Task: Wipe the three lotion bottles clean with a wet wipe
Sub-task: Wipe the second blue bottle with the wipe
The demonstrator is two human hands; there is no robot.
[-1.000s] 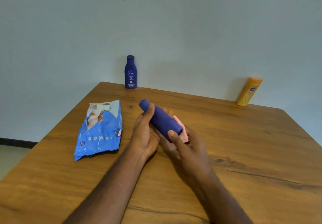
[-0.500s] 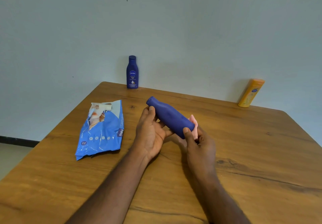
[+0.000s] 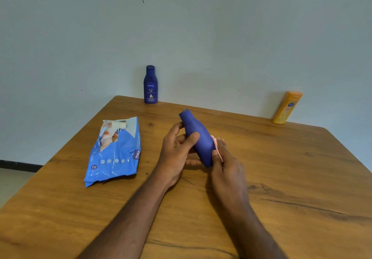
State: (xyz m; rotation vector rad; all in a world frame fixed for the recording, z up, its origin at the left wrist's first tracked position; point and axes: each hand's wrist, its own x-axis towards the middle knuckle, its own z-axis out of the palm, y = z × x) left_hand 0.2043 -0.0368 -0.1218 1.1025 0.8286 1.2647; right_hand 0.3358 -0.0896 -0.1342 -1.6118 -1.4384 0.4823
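On the left of the wooden table (image 3: pixel 281 178) the blue wet-wipe pack (image 3: pixel 115 154) lies flat where it lay in the earlier frames, its torn top end toward the far side. To its right, at the far edge by the wall, the upright blue bottle (image 3: pixel 150 85) stands cap up, unmoved. In the middle, above the table, the left hand (image 3: pixel 177 150) grips the held blue bottle (image 3: pixel 198 137), thumb curled across its near face and fingers wrapped behind it; half a second ago this hand sat lower on the bottle with the thumb near the cap. The bottle has swung steeper since then: its long axis now runs from near-right to far-left, cap end pointing far and slightly left, base end pointing near and toward the right hand. The right hand (image 3: pixel 225 164) pinches the pink wet wipe (image 3: pixel 217 148) against the bottle's lower right side, thumb curled on the near face by the base, and has shifted with the base nearer to the person. At the far right, the yellow bottle (image 3: pixel 287 107) leans against the wall, top tilted right, as before.
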